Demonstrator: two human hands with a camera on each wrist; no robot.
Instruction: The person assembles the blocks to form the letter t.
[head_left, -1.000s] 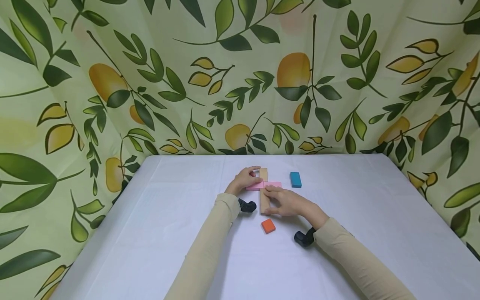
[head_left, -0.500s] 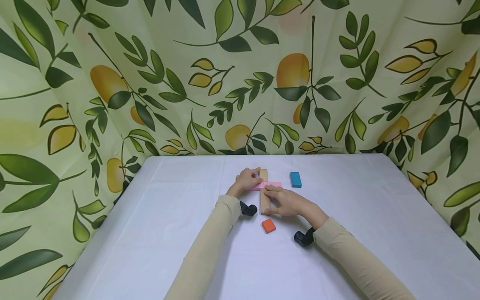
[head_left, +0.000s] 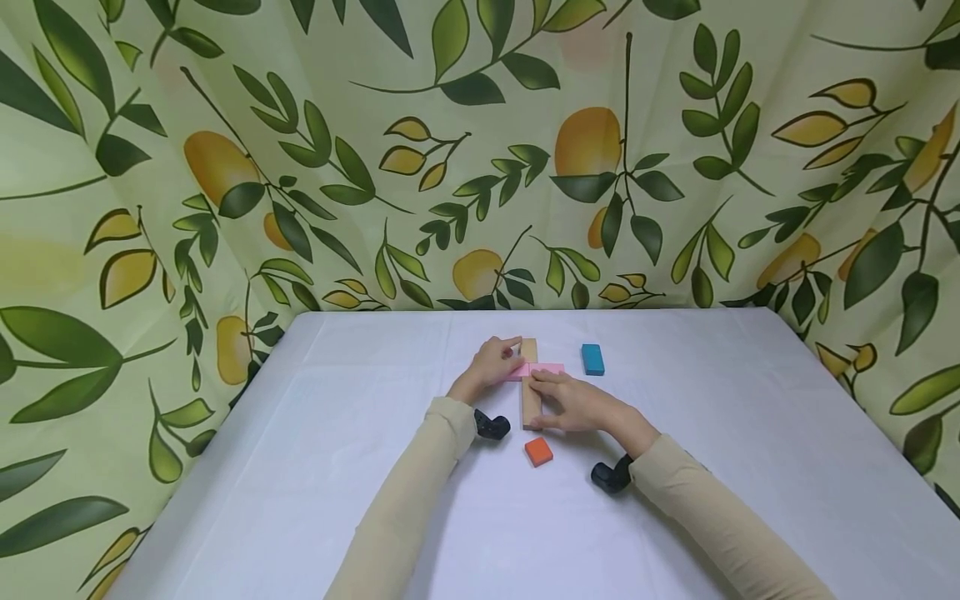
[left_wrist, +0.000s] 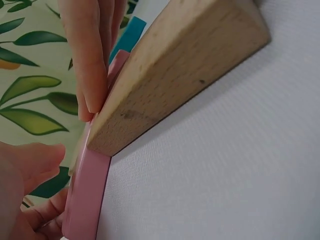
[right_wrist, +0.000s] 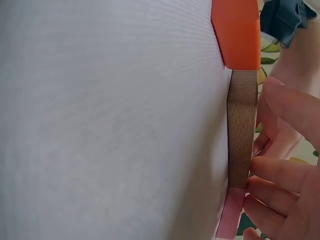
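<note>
Two plain wooden blocks, a far one (head_left: pixel 530 350) and a near one (head_left: pixel 531 404), and two pink blocks lie flat in a cross on the white cloth. My left hand (head_left: pixel 491 364) is at the cross's left arm, its fingers partly hiding the left pink block (left_wrist: pixel 87 195). In the left wrist view its thumb stands apart from that block. With fairly straight fingers, my right hand (head_left: pixel 583 406) touches the top of the near wooden block around its joint with the right pink block (head_left: pixel 551 368). Its thumb lies by the near end.
An orange block (head_left: pixel 538 452) lies just in front of the near wooden block. Behind and right of the cross is a blue block (head_left: pixel 592 359). Black wrist cameras stick out below both wrists. A leaf-and-fruit patterned curtain (head_left: pixel 480 167) hangs behind the table.
My left hand and forearm have shifted slightly, and less of the left pink block shows. My right hand stays on the near wooden block.
</note>
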